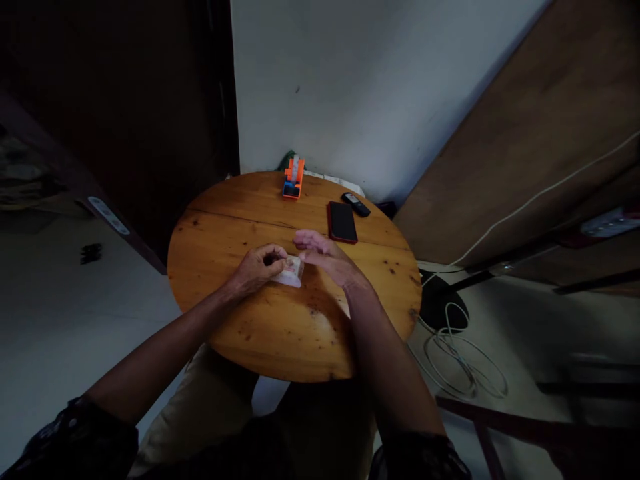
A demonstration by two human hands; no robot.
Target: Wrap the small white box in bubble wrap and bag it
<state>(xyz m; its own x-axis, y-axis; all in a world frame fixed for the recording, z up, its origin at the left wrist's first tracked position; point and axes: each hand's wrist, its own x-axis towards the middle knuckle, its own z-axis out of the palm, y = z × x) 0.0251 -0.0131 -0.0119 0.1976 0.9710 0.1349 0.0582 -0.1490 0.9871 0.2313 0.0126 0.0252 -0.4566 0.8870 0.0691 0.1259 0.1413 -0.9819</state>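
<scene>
Near the middle of a round wooden table, my left hand pinches a small white packet between thumb and fingers. The packet looks like a little clear-and-white box or wrapper with faint reddish print; its exact kind is too small to tell. Just right of it is my right hand, fingers stretched out and parted from the thumb, holding nothing. Its thumb comes close to the packet's right edge; whether they touch I cannot tell.
An orange tape dispenser stands at the table's far edge. A dark phone in a red case and a small black keypad phone lie beyond my right hand. Coiled cable lies on the floor at right. A wall rises behind the table.
</scene>
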